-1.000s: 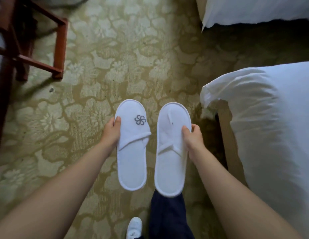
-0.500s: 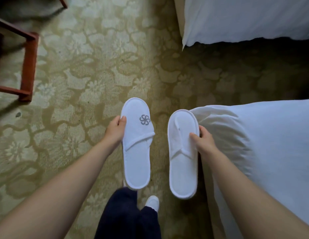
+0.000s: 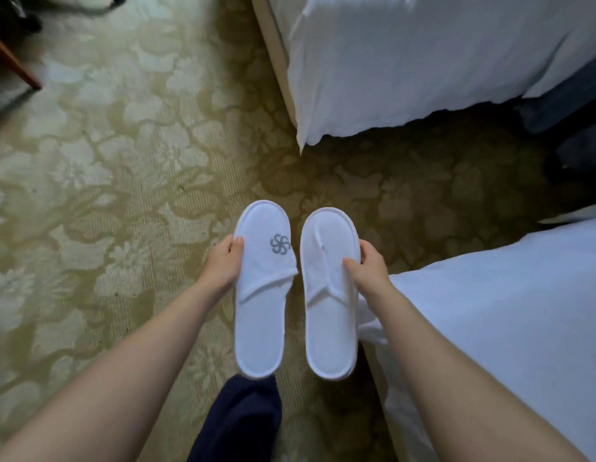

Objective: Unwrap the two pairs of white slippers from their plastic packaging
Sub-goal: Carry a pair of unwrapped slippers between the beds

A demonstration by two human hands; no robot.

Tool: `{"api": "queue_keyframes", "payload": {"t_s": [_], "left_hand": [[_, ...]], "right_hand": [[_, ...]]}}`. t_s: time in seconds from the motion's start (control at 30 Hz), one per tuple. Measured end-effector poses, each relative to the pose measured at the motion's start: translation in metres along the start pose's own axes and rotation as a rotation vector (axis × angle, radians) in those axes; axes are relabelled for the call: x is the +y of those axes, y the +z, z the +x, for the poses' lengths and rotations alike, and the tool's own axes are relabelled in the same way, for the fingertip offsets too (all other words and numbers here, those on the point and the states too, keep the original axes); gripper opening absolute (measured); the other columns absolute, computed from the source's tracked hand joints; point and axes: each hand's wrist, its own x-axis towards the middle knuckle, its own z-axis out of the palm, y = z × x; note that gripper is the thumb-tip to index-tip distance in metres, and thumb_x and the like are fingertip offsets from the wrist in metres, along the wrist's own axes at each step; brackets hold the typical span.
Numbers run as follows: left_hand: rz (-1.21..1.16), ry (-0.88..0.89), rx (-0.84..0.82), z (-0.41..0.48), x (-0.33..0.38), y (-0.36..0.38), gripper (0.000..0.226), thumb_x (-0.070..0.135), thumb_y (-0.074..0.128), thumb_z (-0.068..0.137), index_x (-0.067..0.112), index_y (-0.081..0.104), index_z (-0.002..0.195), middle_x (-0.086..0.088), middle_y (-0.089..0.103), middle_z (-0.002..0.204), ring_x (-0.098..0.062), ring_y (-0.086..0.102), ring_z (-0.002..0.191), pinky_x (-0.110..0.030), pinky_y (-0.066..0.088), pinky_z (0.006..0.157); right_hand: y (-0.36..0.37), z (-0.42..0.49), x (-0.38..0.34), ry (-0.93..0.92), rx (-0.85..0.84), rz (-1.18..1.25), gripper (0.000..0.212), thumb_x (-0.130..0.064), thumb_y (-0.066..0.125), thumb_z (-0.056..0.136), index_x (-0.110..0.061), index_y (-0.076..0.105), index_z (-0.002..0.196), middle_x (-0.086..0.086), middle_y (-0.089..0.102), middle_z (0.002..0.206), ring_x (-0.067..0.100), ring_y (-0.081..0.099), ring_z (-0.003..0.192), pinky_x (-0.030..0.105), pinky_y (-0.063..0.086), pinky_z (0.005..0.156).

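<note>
I hold two white slippers side by side above the carpet, toes pointing away from me. My left hand (image 3: 223, 266) grips the left edge of the left slipper (image 3: 258, 315), which bears a grey swirl logo on its upper. My right hand (image 3: 368, 270) grips the right edge of the right slipper (image 3: 329, 321), whose upper lies flattened and creased. No plastic wrapping shows on either slipper. No second pair is in view.
A patterned olive carpet (image 3: 123, 168) covers the floor. A bed with white sheets (image 3: 406, 61) stands at the top right, another white-covered bed (image 3: 506, 328) at the right. A wooden furniture leg (image 3: 16, 66) shows at the top left. My dark trouser leg (image 3: 243, 418) is below.
I have stepped forward and turned right: the beds have come closer and the wooden furniture has slid off to the left. Both hands keep the same grip on the slippers.
</note>
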Motion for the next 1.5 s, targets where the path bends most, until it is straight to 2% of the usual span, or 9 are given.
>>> {"api": "queue_keyframes", "payload": {"t_s": [0.1,0.23,0.4,0.67,0.97,1.1,1.27,1.43,1.5], "left_hand": [[0.025,-0.013,-0.040,0.032,0.012,0.006,0.035,0.025,0.034,0.099,0.000,0.059,0.097,-0.015,0.058,0.096,-0.020,0.050,0.088,-0.035,0.040,0.078],[0.011,-0.049,-0.086,0.064,0.026,0.025,0.029,0.020,0.034,0.099,0.005,0.052,0.083,-0.009,0.051,0.073,-0.022,0.044,0.079,-0.032,0.034,0.070],[0.040,-0.082,-0.125,0.084,0.034,0.053,0.032,0.019,0.035,0.099,-0.005,0.056,0.103,-0.016,0.051,0.088,-0.024,0.045,0.082,-0.035,0.037,0.074],[0.001,-0.174,-0.099,0.123,0.058,0.112,0.019,0.022,0.036,0.098,0.008,0.049,0.099,-0.017,0.055,0.093,-0.028,0.054,0.082,-0.052,0.053,0.079],[0.006,-0.293,0.064,0.176,0.045,0.193,0.016,0.020,0.035,0.098,0.011,0.047,0.096,-0.013,0.055,0.090,-0.026,0.053,0.079,-0.040,0.048,0.070],[0.010,-0.289,0.049,0.197,0.038,0.245,0.014,0.019,0.035,0.098,0.012,0.047,0.097,-0.003,0.051,0.075,-0.016,0.049,0.060,-0.025,0.042,0.045],[0.072,-0.318,-0.011,0.224,0.015,0.296,0.015,0.023,0.036,0.097,0.017,0.049,0.099,0.003,0.053,0.078,-0.013,0.050,0.067,-0.029,0.043,0.056],[0.070,-0.353,-0.036,0.261,-0.027,0.333,0.033,0.025,0.036,0.098,0.013,0.046,0.126,-0.004,0.059,0.104,-0.019,0.058,0.081,-0.036,0.054,0.069],[0.046,-0.372,-0.048,0.275,-0.046,0.350,0.040,0.028,0.036,0.098,0.016,0.039,0.136,-0.003,0.054,0.111,-0.016,0.057,0.079,-0.030,0.052,0.060]], "right_hand": [[0.002,0.024,-0.015,0.024,0.011,0.006,0.042,-0.019,0.051,0.092,-0.020,0.043,0.133,0.001,0.053,0.122,0.019,0.052,0.109,0.039,0.047,0.093],[-0.004,0.051,-0.022,0.090,0.064,0.049,0.029,-0.022,0.056,0.090,-0.025,0.043,0.115,-0.003,0.051,0.105,0.012,0.054,0.088,0.028,0.050,0.071],[-0.038,0.085,-0.025,0.056,0.101,0.011,0.014,-0.021,0.053,0.089,-0.026,0.051,0.103,-0.011,0.053,0.088,0.009,0.054,0.081,0.017,0.043,0.059],[-0.084,0.172,-0.022,0.102,0.115,0.010,0.029,-0.019,0.047,0.094,-0.024,0.052,0.122,-0.003,0.055,0.111,0.017,0.055,0.103,0.039,0.049,0.091],[-0.122,0.282,-0.001,0.069,0.016,-0.032,0.030,-0.013,0.045,0.096,-0.024,0.055,0.121,0.001,0.058,0.115,0.019,0.056,0.106,0.038,0.050,0.092],[-0.131,0.319,0.033,0.093,0.029,-0.039,0.029,-0.016,0.047,0.095,-0.025,0.054,0.122,-0.001,0.058,0.114,0.017,0.057,0.105,0.040,0.050,0.093],[-0.130,0.361,0.079,0.161,0.086,0.037,0.023,-0.017,0.049,0.095,-0.033,0.055,0.110,-0.004,0.058,0.108,0.017,0.058,0.101,0.039,0.052,0.089],[-0.115,0.408,0.132,0.224,0.071,0.054,0.036,-0.012,0.047,0.094,-0.027,0.054,0.126,0.003,0.059,0.121,0.023,0.057,0.111,0.045,0.050,0.097],[-0.104,0.425,0.155,0.251,0.069,0.066,0.039,-0.012,0.048,0.094,-0.025,0.052,0.130,0.005,0.059,0.124,0.024,0.057,0.114,0.046,0.049,0.098]]}}
